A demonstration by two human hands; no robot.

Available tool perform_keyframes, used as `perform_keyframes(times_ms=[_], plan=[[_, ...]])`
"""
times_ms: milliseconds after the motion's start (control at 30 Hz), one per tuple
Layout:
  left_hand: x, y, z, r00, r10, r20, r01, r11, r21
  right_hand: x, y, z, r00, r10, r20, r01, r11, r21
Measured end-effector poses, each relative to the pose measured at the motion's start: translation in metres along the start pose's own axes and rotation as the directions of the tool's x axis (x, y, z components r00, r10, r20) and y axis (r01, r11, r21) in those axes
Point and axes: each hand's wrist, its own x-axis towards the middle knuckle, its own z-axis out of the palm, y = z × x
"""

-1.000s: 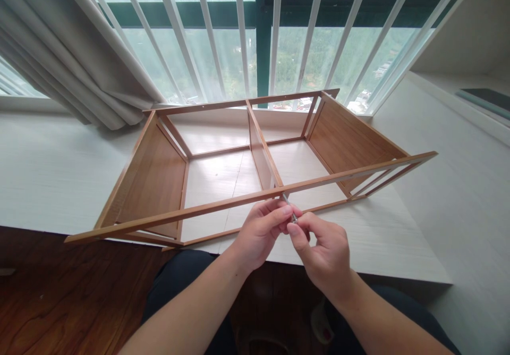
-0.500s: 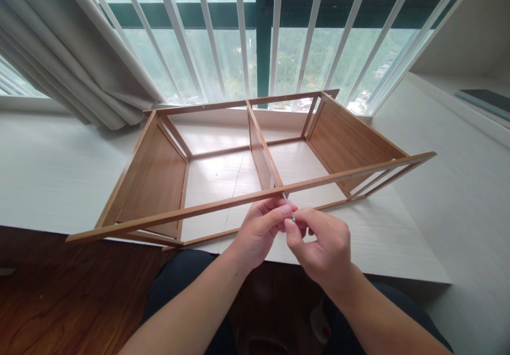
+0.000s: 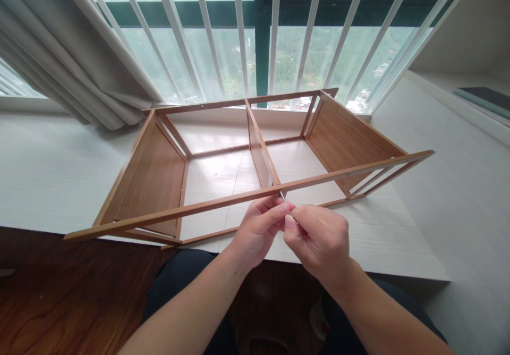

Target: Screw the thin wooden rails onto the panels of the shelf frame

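A brown wooden shelf frame point(image 3: 223, 202) lies on its side, with a solid panel at each end and a divider point(image 3: 261, 142) in the middle. From the front rail, where the divider meets it, a thin metal hex key point(image 3: 282, 195) slants down toward me. My left hand point(image 3: 261, 225) is closed around its shaft, thumb and fingers pinching just below the rail. Close beside it, my right hand point(image 3: 319, 238) pinches the lower end between thumb and curled forefinger. Fingers cover most of that end, and the tip at the rail is too small to make out.
The frame rests on a white ledge point(image 3: 398, 238) below a barred window point(image 3: 223, 52). A grey curtain point(image 3: 79, 52) hangs at left. At right are a white wall and a shelf with a dark flat object point(image 3: 488, 100). Dark wood floor point(image 3: 59, 291) lies below.
My right hand's fingers have closed further over the lower end of the hex key, hiding more of it. My left hand keeps its pinch, and the view has shifted slightly.
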Motion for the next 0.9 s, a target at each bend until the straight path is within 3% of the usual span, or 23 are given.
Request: perform_keyframes(times_ms=[100,167,233,300,367,433,500,633,900], plan=[[0.0,-0.001,-0.002,1.0,-0.002,-0.005,0.002,0.999,0.036,-0.005,0.001,0.001,0.99,0.134,0.037,-0.138,0.982,0.13],[0.0,-0.001,-0.004,1.0,-0.004,-0.01,0.005,0.998,0.063,-0.009,0.0,0.002,0.943,0.297,0.148,-0.33,0.884,0.331],[0.0,-0.001,-0.005,1.0,-0.016,-0.006,0.016,0.997,0.079,-0.013,-0.001,0.003,0.849,0.422,0.318,-0.528,0.649,0.548],[-0.001,-0.001,-0.005,1.0,-0.027,-0.005,0.027,0.996,0.084,-0.016,-0.004,0.005,0.736,0.46,0.497,-0.657,0.309,0.688],[-0.001,0.0,-0.004,1.0,-0.017,-0.025,0.019,0.997,0.08,-0.017,-0.008,0.007,0.636,0.413,0.652,-0.7,-0.046,0.712],[-0.001,0.001,-0.003,0.999,0.004,-0.053,0.0,0.997,0.08,-0.015,-0.011,0.007,0.584,0.309,0.751,-0.682,-0.315,0.66],[-0.001,0.001,-0.002,0.998,0.014,-0.065,-0.009,0.997,0.082,-0.012,-0.013,0.007,0.576,0.225,0.786,-0.643,-0.468,0.606],[-0.002,0.003,-0.002,0.998,-0.001,-0.063,0.006,0.997,0.08,-0.007,-0.012,0.006,0.576,0.162,0.801,-0.587,-0.6,0.543],[-0.002,0.004,-0.003,0.999,-0.023,-0.046,0.027,0.996,0.085,-0.006,-0.012,0.008,0.555,0.096,0.826,-0.526,-0.729,0.438]])
